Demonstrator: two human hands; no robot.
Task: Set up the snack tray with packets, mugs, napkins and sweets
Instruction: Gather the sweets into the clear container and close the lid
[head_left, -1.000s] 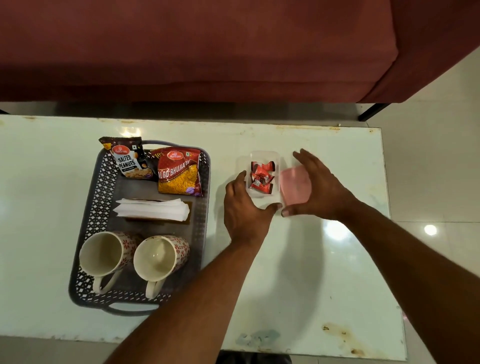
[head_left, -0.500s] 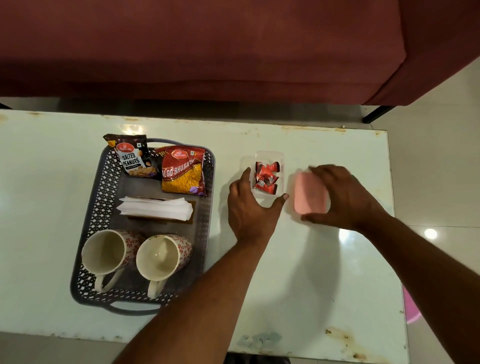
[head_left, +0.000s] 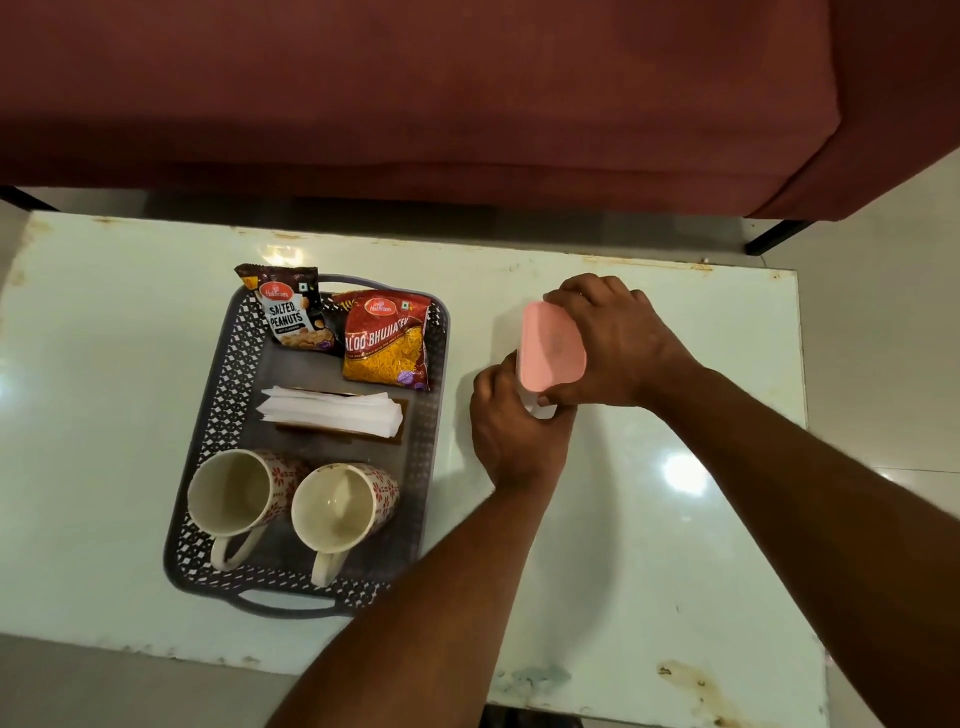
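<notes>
The pink lid (head_left: 550, 345), which lay on the desk (head_left: 675, 519) farther right of the tray (head_left: 228, 374) half a second ago, now sits tilted over the box (head_left: 543, 412) just right of the tray. The right hand (head_left: 618, 348) grips the lid with curled fingers. The left hand (head_left: 514, 431), spread open earlier, now curls its fingers round the box's near end.

Dim warm indoor light, ceiling-lamp glare spots on glossy table (head_left: 675, 571), soft shadows, wide-angle edge bending

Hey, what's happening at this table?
A person is setting up a snack tray. A peanuts packet, a bhujia packet, napkins and two mugs already sit in it. Beside it on the table, the right hand holds a pink lid over a small box gripped by the left hand; its contents are hidden.
</notes>
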